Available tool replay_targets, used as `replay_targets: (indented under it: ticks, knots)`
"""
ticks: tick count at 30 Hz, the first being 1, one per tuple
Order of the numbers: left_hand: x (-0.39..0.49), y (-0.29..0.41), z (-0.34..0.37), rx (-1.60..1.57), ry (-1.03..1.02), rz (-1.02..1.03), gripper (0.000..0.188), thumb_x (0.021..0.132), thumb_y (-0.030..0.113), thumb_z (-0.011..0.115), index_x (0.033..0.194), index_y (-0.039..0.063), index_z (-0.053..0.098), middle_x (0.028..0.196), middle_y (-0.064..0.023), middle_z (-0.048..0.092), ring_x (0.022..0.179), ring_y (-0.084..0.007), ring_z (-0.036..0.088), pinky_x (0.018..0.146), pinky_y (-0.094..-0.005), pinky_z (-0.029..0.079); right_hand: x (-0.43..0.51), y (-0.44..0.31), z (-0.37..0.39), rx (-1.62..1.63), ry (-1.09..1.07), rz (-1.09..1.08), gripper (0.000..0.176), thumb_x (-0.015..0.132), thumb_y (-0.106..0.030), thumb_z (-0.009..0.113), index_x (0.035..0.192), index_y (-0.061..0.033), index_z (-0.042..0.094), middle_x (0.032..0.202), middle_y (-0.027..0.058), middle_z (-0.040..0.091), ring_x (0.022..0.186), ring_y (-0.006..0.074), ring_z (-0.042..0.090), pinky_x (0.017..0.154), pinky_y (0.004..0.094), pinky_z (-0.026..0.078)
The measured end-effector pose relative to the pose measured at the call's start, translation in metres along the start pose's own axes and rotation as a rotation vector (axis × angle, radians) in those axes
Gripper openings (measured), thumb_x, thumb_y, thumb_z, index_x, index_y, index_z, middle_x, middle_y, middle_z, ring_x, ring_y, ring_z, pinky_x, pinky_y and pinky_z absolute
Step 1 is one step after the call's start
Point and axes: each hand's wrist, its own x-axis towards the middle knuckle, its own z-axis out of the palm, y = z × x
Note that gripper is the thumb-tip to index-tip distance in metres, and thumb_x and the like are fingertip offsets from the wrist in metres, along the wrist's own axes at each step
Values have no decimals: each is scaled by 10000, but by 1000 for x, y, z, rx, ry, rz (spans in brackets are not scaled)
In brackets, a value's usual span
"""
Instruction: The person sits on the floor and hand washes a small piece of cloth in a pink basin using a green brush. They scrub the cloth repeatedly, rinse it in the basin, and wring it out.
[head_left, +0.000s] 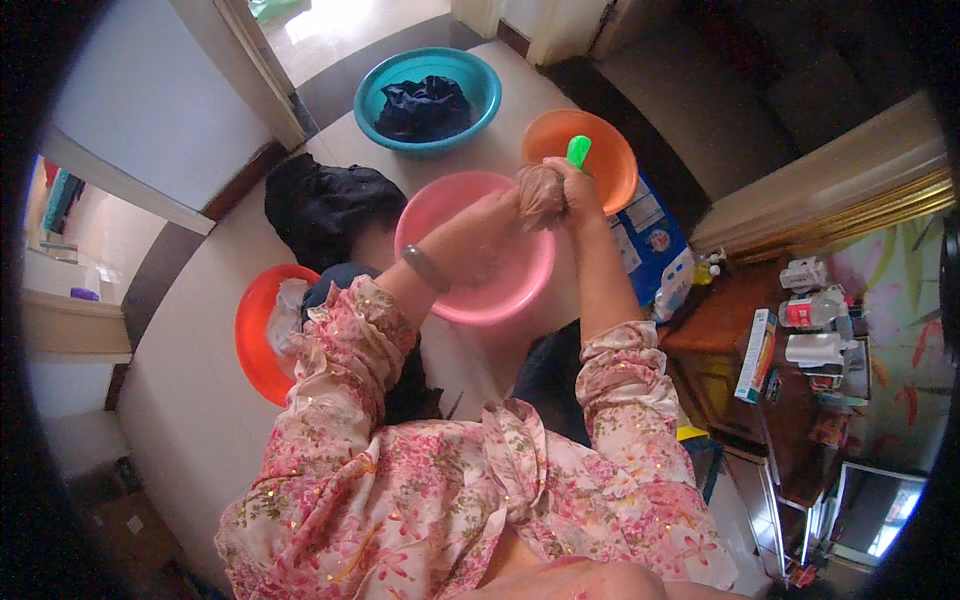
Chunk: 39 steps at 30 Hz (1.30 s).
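Observation:
A bunched piece of thin brownish cloth (541, 196) is squeezed between my two hands above the right rim of the pink plastic basin (517, 296). My left hand (516, 201), with a grey bracelet on its wrist, reaches across the basin to the cloth; its fingers are mostly hidden. My right hand (582, 187) is closed at the cloth's right side. Just beyond it a bright green handle (578, 151) sticks up before the orange basin (621, 161); whether my right hand touches it, I cannot tell. The pink basin holds what looks like shallow water.
A teal basin (361, 112) with dark wet cloth (424, 109) stands farther off. Black cloth (326, 206) lies left of the pink basin, beyond a red-orange basin (251, 337) holding white cloth (286, 315). A blue package (649, 232) and a wooden cabinet (705, 330) bearing bottles and boxes are at right.

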Motion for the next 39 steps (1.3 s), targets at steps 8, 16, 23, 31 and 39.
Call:
replay_targets:
  ticks: [8, 16, 23, 31, 39]
  knots:
    - [21, 37, -3, -605, 309, -74, 464, 943, 214, 600, 1347, 50, 442, 1275, -99, 493, 1117, -180, 532, 990, -324, 428, -1, -1, 6, 146, -23, -14, 105, 913, -169, 583, 918, -73, 626, 831, 44, 641, 732, 154, 635, 667, 321, 533]
    - [20, 38, -18, -1300, 418, -190, 457, 969, 449, 483, 1198, 57, 536, 1020, -75, 621, 884, -202, 622, 748, -329, 529, -21, 8, 31, -579, 252, -612, 204, 896, -261, 612, 978, -78, 572, 853, 73, 630, 752, 256, 619, 666, 375, 496]
    - [32, 18, 6, -1411, 439, -612, 434, 990, 462, 442, 1133, 73, 570, 1048, -60, 645, 865, -178, 634, 768, -305, 522, -20, 16, 50, -1007, 106, -1058, 293, 904, -305, 581, 965, -18, 581, 928, 144, 617, 850, 327, 603, 744, 429, 466]
    - [27, 45, -5, -1496, 565, -538, 284, 964, 386, 468, 963, 127, 584, 853, -28, 606, 734, -185, 581, 649, -321, 495, -25, 49, 50, -1011, 101, -919, 484, 866, -396, 614, 1141, -21, 482, 1052, 236, 603, 956, 422, 594, 815, 476, 464]
    - [33, -11, 23, -956, 457, -292, 235, 946, 252, 478, 1058, 82, 593, 968, -59, 616, 883, -178, 582, 807, -308, 471, -20, 16, 42, -360, -19, -307, 388, 881, -352, 596, 1095, -36, 526, 1046, 174, 618, 962, 401, 599, 800, 462, 481]
